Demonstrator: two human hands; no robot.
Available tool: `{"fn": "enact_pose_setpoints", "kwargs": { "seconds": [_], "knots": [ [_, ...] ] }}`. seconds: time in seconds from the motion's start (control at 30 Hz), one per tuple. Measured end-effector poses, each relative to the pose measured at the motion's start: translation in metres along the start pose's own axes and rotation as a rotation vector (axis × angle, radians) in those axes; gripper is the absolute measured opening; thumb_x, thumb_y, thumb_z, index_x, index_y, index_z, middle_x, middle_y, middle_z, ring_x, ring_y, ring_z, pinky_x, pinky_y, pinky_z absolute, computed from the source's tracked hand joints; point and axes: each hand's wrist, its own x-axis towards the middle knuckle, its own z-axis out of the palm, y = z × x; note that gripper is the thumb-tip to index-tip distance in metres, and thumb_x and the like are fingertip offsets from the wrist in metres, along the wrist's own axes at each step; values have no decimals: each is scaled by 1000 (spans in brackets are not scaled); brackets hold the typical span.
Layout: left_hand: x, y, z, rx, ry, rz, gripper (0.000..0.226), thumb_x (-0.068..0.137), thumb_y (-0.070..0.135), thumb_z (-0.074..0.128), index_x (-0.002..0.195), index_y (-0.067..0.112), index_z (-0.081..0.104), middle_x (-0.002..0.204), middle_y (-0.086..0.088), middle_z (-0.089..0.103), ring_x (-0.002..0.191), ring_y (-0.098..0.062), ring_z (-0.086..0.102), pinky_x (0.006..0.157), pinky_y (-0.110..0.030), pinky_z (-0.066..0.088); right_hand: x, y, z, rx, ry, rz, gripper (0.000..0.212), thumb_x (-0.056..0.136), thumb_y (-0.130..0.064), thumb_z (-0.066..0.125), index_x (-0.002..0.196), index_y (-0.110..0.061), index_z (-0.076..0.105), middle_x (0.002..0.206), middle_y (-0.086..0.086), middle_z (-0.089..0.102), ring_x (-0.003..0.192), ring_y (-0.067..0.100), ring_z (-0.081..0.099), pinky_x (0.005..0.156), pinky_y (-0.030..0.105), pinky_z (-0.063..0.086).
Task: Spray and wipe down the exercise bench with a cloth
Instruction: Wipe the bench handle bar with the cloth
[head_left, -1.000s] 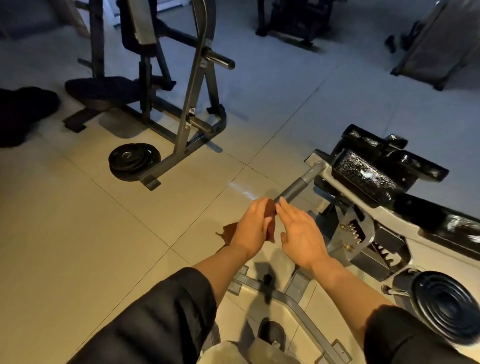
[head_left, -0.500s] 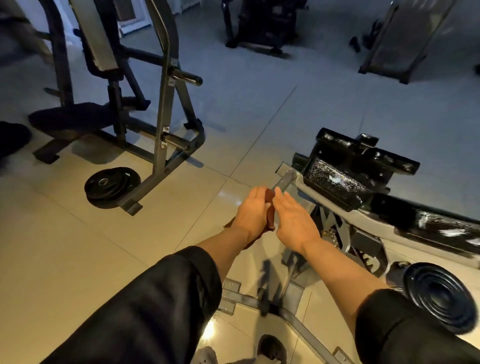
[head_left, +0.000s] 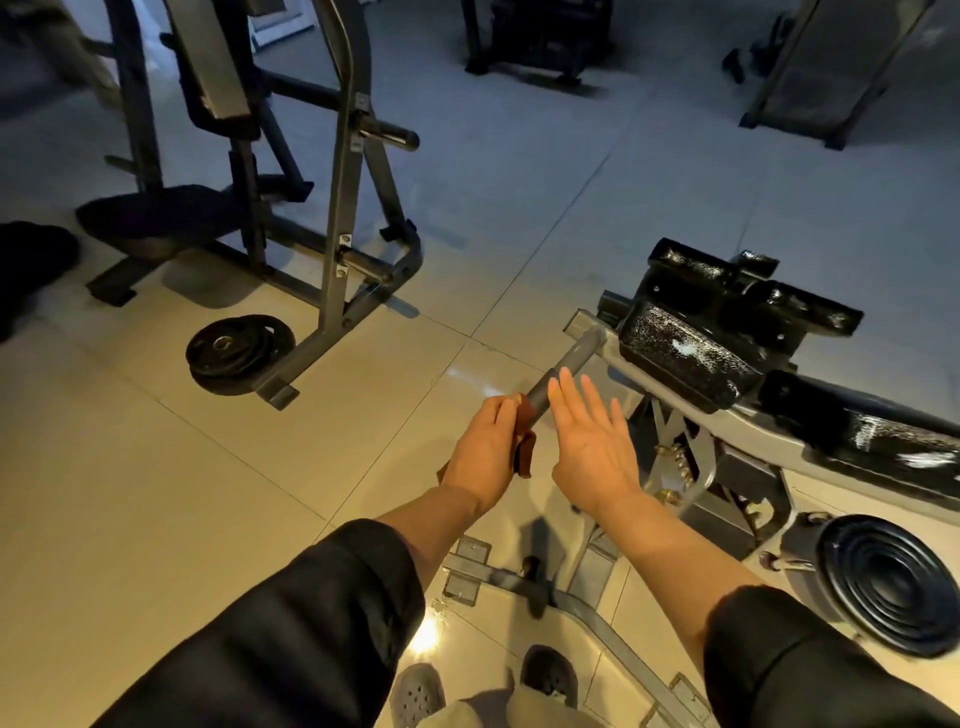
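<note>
A grey bar (head_left: 574, 364) sticks out from the grey frame of the exercise bench (head_left: 769, 431), whose black pads (head_left: 680, 358) glisten with wet spots. My left hand (head_left: 485, 447) is closed around the near end of that bar with a brown cloth (head_left: 525, 441) wrapped under the fingers. My right hand (head_left: 589, 441) is flat beside the bar with straight, spread fingers and holds nothing. No spray bottle is in view.
A black weight plate (head_left: 891, 587) hangs on the bench frame at lower right. To the left stands another grey machine (head_left: 337, 218) with plates (head_left: 236, 353) on the tiled floor beside it. More equipment lines the back. My feet (head_left: 418, 696) are at the bottom.
The camera has shifted a little. My right hand has opened and moved slightly away from the cloth. My left hand still grips the bar with the cloth.
</note>
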Motion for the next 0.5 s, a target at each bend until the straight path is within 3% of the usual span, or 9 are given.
{"fn": "enact_pose_setpoints", "kwargs": {
  "seconds": [0.07,0.17,0.2,0.27,0.3,0.37,0.4,0.5],
  "knots": [
    [-18,-13,1,-12,-14,-57,55,85,27,29,136,11,43,134,-7,46,118,-22,46,93,-24,37,-7,-7,5,-41,22,-35,86,89,-1,45,154,-17,-9,161,4,-20,147,24,-21,120,47,-8],
    [-47,-28,5,1,11,-85,67,95,49,3,137,17,42,138,-10,44,119,-19,45,97,-27,37,-22,-23,19,-75,58,-152,85,88,-1,48,155,-16,-1,162,5,-12,148,23,-17,119,46,-12],
    [-57,-30,4,14,36,-98,65,93,55,6,132,23,46,132,-12,49,112,-16,51,92,-25,42,-27,-28,25,-74,58,-182,85,87,-1,49,155,-15,1,163,5,-9,149,22,-15,119,45,-11],
    [-76,-30,0,17,53,-156,35,102,47,28,123,30,50,119,-14,58,94,-11,61,80,-21,46,-34,-39,36,-61,42,-211,86,85,1,49,155,-15,2,163,4,-6,148,19,-14,120,44,-10],
    [-86,-32,-2,-33,53,-186,30,103,34,38,130,28,48,128,-15,55,103,-13,60,87,-23,46,-37,-44,40,-52,38,-214,87,84,3,49,155,-15,2,163,3,-5,147,18,-15,120,43,-10],
    [-109,-41,0,-46,-3,-252,52,97,9,49,147,13,34,151,-17,33,136,-26,37,111,-36,35,-43,-52,47,-41,35,-209,88,84,6,48,155,-16,1,163,3,-6,145,17,-18,119,42,-12],
    [-121,-45,0,-39,24,-266,58,95,4,52,149,9,31,155,-17,26,143,-30,27,116,-40,29,-46,-54,49,-35,34,-204,89,84,7,48,155,-17,0,162,2,-8,145,17,-19,119,41,-13],
    [-148,-56,2,-34,55,-272,69,90,2,60,150,9,28,158,-16,21,146,-31,20,117,-42,29,-49,-59,50,-40,28,-195,91,84,7,48,154,-18,-4,161,2,-12,147,20,-19,117,40,-15]
  ]
}}
